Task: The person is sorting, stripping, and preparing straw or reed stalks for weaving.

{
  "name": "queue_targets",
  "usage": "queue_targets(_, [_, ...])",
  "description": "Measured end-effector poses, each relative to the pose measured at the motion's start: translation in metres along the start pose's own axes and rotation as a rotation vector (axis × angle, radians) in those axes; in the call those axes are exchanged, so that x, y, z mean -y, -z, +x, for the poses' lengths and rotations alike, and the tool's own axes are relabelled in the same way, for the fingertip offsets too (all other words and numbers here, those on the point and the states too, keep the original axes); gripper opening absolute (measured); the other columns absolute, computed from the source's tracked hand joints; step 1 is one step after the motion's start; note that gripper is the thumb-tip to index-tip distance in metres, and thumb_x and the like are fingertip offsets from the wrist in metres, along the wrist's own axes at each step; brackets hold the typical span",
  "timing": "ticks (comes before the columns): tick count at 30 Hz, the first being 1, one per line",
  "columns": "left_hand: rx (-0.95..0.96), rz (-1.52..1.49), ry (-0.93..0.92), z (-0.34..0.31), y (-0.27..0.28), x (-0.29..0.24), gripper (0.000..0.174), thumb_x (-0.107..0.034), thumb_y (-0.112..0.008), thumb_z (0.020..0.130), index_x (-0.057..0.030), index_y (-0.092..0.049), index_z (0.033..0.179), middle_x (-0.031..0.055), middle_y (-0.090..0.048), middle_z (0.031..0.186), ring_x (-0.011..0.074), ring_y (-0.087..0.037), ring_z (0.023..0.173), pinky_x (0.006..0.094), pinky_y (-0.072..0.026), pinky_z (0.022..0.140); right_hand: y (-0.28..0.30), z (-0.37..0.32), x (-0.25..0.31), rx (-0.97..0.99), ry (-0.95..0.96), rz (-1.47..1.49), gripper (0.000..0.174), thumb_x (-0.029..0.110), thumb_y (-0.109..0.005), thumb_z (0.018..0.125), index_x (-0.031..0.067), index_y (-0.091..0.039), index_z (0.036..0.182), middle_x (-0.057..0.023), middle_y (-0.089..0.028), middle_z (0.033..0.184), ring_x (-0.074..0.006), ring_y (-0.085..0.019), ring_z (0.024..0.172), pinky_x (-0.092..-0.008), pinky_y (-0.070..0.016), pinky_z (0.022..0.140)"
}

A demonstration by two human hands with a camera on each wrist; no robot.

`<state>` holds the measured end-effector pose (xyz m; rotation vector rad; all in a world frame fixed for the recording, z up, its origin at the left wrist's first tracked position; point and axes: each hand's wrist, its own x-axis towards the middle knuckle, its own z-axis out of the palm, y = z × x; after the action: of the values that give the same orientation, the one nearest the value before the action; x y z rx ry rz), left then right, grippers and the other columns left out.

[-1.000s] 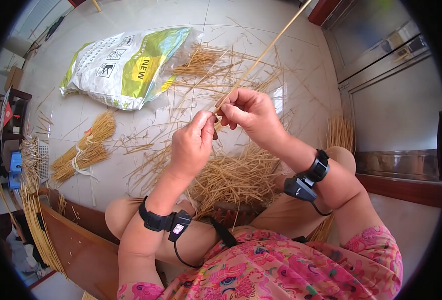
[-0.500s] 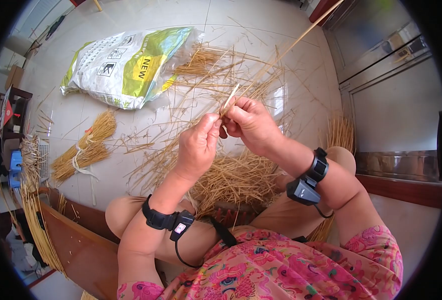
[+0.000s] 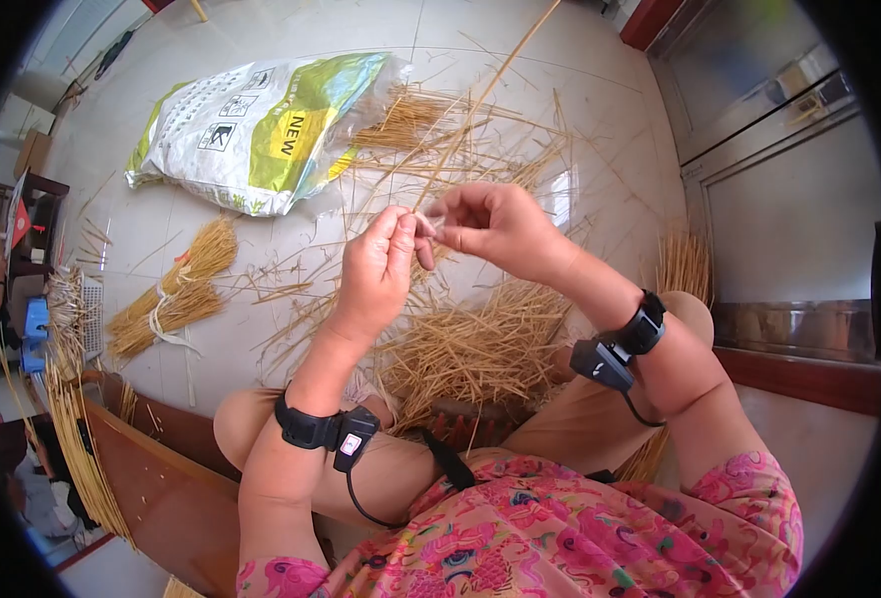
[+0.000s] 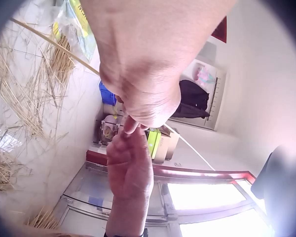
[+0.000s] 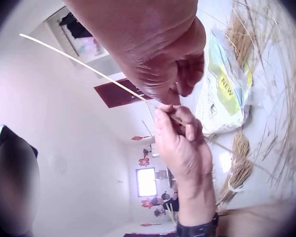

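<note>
A long thin straw stalk (image 5: pixel 84 64) runs through the fingertips, its pale end pointing to the upper left in the right wrist view. My left hand (image 3: pixel 375 264) pinches it between thumb and forefinger. My right hand (image 3: pixel 510 234) meets it there, fingers curled, thumb and forefinger tips at the pale part of the stalk, blurred by motion. In the left wrist view the tan length of the stalk (image 4: pixel 54 42) slants toward the floor. Below the hands, a heap of loose straw (image 3: pixel 470 349) lies between the person's legs.
A white and green plastic bag (image 3: pixel 261 130) lies on the tiled floor with straw (image 3: pixel 410 120) spilling from it. A tied straw bundle (image 3: pixel 176 294) lies at the left. Beside the person stands a brown wooden piece (image 3: pixel 161 458). Metal doors (image 3: pixel 789 249) border the right side.
The stalk's far end swung right, then back left. The right hand has turned, its fingers now spread wider from the palm. The left hand has shifted slightly left.
</note>
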<state>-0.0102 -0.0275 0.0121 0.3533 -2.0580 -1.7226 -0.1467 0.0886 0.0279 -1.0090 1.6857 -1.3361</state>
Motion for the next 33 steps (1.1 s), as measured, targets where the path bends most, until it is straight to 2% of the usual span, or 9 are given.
queue_targets(3, [0.035, -0.003, 0.010, -0.002, -0.004, 0.001, 0.025, -0.020, -0.037, 0.100, -0.0034, -0.053, 0.090, 0.0011, -0.057, 0.065, 0.0017, -0.036, 0.053, 0.0185, -0.0320, 0.049, -0.005, -0.006, 0.018, -0.008, 0.058, 0.445, 0.010, 0.005, -0.061, 0.086, -0.0049, -0.059, 0.088, -0.0079, -0.062, 0.072, -0.0153, -0.063, 0.066, -0.0265, -0.0505, 0.059])
queue_targets(6, [0.091, 0.002, 0.054, -0.002, -0.004, -0.004, 0.024, -0.019, -0.038, 0.100, -0.0029, -0.053, 0.092, 0.0010, -0.057, 0.065, 0.0022, -0.038, 0.054, 0.0187, -0.0335, 0.050, -0.007, -0.006, 0.014, 0.024, 0.070, 0.503, 0.007, 0.001, -0.056, 0.088, -0.0055, -0.058, 0.086, -0.0098, -0.062, 0.072, -0.0173, -0.063, 0.065, -0.0273, -0.0518, 0.061])
queue_targets(9, [0.080, -0.024, 0.063, -0.002, -0.007, -0.004, 0.021, -0.017, -0.040, 0.099, -0.0025, -0.053, 0.092, 0.0013, -0.058, 0.066, 0.0027, -0.039, 0.053, 0.0187, -0.0341, 0.049, -0.008, -0.007, 0.008, 0.025, 0.067, 0.557, 0.007, 0.003, -0.059, 0.087, -0.0041, -0.059, 0.086, -0.0075, -0.062, 0.073, -0.0138, -0.062, 0.066, -0.0253, -0.0506, 0.061])
queue_targets(11, [0.017, -0.039, 0.053, -0.003, -0.011, -0.005, 0.019, -0.016, -0.042, 0.099, -0.0026, -0.053, 0.092, 0.0020, -0.059, 0.066, 0.0031, -0.041, 0.052, 0.0192, -0.0351, 0.049, -0.008, -0.007, 0.010, -0.090, 0.059, 0.421, 0.008, 0.005, -0.061, 0.086, -0.0026, -0.060, 0.085, -0.0053, -0.062, 0.073, -0.0107, -0.060, 0.067, -0.0236, -0.0491, 0.060])
queue_targets(14, [0.005, 0.204, -0.006, -0.003, -0.007, -0.008, 0.011, -0.013, -0.047, 0.096, -0.0027, -0.051, 0.094, 0.0061, -0.062, 0.066, 0.0125, -0.060, 0.059, 0.0261, -0.0458, 0.055, -0.008, -0.007, 0.010, -0.148, 0.047, 0.365, 0.008, 0.007, -0.062, 0.085, -0.0005, -0.061, 0.084, -0.0023, -0.062, 0.073, -0.0067, -0.058, 0.067, -0.0210, -0.0469, 0.058])
queue_targets(17, [0.025, 0.221, -0.022, -0.003, -0.007, -0.008, 0.009, -0.011, -0.046, 0.096, -0.0036, -0.050, 0.093, 0.0066, -0.062, 0.066, 0.0146, -0.061, 0.058, 0.0274, -0.0464, 0.053, -0.007, -0.008, 0.011, -0.156, 0.033, 0.341, 0.008, 0.008, -0.062, 0.084, 0.0003, -0.062, 0.083, -0.0012, -0.062, 0.073, -0.0054, -0.056, 0.065, -0.0198, -0.0458, 0.057])
queue_targets(20, [-0.004, 0.185, -0.058, -0.003, -0.012, -0.006, 0.018, -0.016, -0.044, 0.098, -0.0026, -0.051, 0.088, 0.0038, -0.061, 0.065, 0.0054, -0.048, 0.051, 0.0225, -0.0386, 0.048, -0.007, -0.009, 0.012, -0.164, 0.011, 0.336, 0.008, 0.008, -0.062, 0.084, 0.0003, -0.062, 0.082, -0.0009, -0.061, 0.072, -0.0053, -0.056, 0.064, -0.0199, -0.0456, 0.056])
queue_targets(33, [-0.031, 0.203, -0.052, -0.006, -0.016, -0.010, 0.022, -0.018, -0.042, 0.099, -0.0030, -0.051, 0.086, 0.0051, -0.063, 0.065, 0.0078, -0.052, 0.052, 0.0241, -0.0406, 0.049, -0.013, -0.009, 0.008, -0.191, 0.003, 0.451, 0.006, 0.005, -0.059, 0.082, -0.0002, -0.061, 0.079, -0.0019, -0.061, 0.071, -0.0061, -0.054, 0.060, -0.0207, -0.0454, 0.055])
